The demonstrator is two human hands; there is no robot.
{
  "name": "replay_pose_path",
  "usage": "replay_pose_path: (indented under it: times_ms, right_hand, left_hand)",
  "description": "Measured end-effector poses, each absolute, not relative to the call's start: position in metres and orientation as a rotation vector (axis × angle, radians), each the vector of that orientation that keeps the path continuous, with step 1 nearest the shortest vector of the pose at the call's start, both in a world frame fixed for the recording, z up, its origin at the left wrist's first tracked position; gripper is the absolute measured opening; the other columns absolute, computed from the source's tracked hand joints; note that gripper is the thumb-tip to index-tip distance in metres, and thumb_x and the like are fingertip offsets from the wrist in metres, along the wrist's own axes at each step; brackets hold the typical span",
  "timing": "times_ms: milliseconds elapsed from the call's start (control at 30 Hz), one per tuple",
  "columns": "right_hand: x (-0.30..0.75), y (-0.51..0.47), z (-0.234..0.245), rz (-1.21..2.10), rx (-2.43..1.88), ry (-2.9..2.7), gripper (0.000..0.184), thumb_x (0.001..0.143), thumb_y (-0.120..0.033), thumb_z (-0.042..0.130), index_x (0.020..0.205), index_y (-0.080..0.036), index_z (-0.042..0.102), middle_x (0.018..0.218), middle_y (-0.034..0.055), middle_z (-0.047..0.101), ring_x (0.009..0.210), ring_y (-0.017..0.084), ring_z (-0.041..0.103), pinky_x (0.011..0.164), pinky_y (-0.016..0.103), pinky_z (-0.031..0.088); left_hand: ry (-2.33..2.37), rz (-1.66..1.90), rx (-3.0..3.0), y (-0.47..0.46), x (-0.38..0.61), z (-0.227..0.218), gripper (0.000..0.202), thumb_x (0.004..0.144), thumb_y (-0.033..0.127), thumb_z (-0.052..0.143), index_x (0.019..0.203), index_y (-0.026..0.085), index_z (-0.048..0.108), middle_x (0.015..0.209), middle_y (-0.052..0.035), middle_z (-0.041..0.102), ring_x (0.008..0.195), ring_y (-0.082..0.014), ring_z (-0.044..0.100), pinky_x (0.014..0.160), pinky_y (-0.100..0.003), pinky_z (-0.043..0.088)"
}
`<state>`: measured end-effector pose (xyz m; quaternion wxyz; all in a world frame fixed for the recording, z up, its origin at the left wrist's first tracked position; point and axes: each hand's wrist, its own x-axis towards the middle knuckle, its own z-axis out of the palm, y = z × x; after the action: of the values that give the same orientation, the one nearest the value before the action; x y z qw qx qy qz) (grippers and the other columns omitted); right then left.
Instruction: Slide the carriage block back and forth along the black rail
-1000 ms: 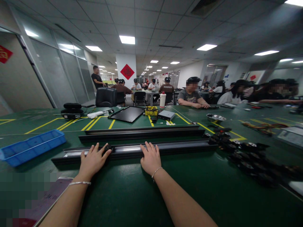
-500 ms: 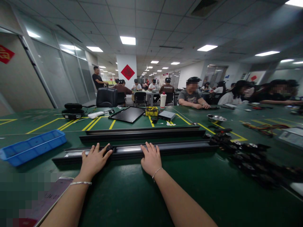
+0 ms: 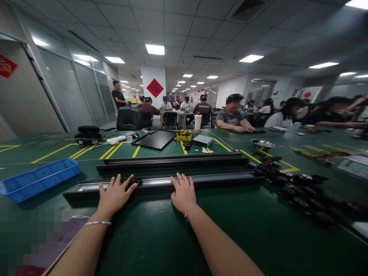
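A long black rail (image 3: 224,177) with a shiny metallic channel along its top lies crosswise before me on the green table. On its left part rests my left hand (image 3: 115,197), open, fingers spread over the rail. A small black piece (image 3: 133,181) sits in the channel, touching or right beside that hand's thumb and index finger; I cannot tell whether they press on it. My right hand (image 3: 184,193) lies open and palm down, its fingertips on the middle of the same rail. Behind runs a second long black rail (image 3: 172,164), parallel and apart from both hands.
Left of the rails stands a blue plastic bin (image 3: 43,178). Dark fan-like parts (image 3: 310,195) are piled at the right, near a metal bowl (image 3: 263,144). Farther back lie a black panel (image 3: 155,139), a grey box (image 3: 202,140) and a yellow block (image 3: 184,135). People sit beyond.
Both my hands and the rails stay where they were. At the far right edge, a person's arm is now raised.
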<state>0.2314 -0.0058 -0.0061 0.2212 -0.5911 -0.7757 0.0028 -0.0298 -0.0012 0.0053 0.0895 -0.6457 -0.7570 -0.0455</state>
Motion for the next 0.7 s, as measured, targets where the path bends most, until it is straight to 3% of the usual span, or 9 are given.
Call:
replay_pose_path:
  times_ms: [400,533,700]
  right_hand:
    - [0.231,-0.006,-0.006,0.001,-1.635,-2.146,0.057,0.073,-0.025,0.046,0.129,-0.029,0.04,0.141,0.0021,0.03,0.129,0.02,0.021,0.105,0.041,0.002]
    - [0.231,-0.006,-0.007,-0.008,-1.624,-2.143,0.057,0.073,-0.025,0.046,0.129,-0.029,0.039,0.141,0.0026,0.03,0.129,0.021,0.021,0.105,0.041,0.002]
    - [0.231,-0.005,-0.006,-0.004,-1.63,-2.146,0.057,0.073,-0.025,0.046,0.129,-0.029,0.04,0.141,0.0029,0.03,0.129,0.021,0.022,0.105,0.042,0.002]
  left_hand:
    - [-2.241,-0.186,-1.919,-0.002,-0.025,0.006,0.058,0.079,0.059,0.021,0.131,0.035,0.032,0.14,-0.0142,0.032,0.128,-0.036,0.027,0.093,-0.064,0.016]
    - [-2.166,-0.271,-1.97,-0.005,-0.017,0.004,0.062,0.08,0.058,0.02,0.132,0.027,0.034,0.14,-0.0095,0.033,0.129,-0.0321,0.026,0.096,-0.063,0.016]
    - [-2.067,-0.301,-2.032,-0.004,-0.015,-0.002,0.068,0.081,0.055,0.022,0.131,0.012,0.037,0.138,-0.0108,0.037,0.129,-0.0265,0.028,0.103,-0.049,0.022]
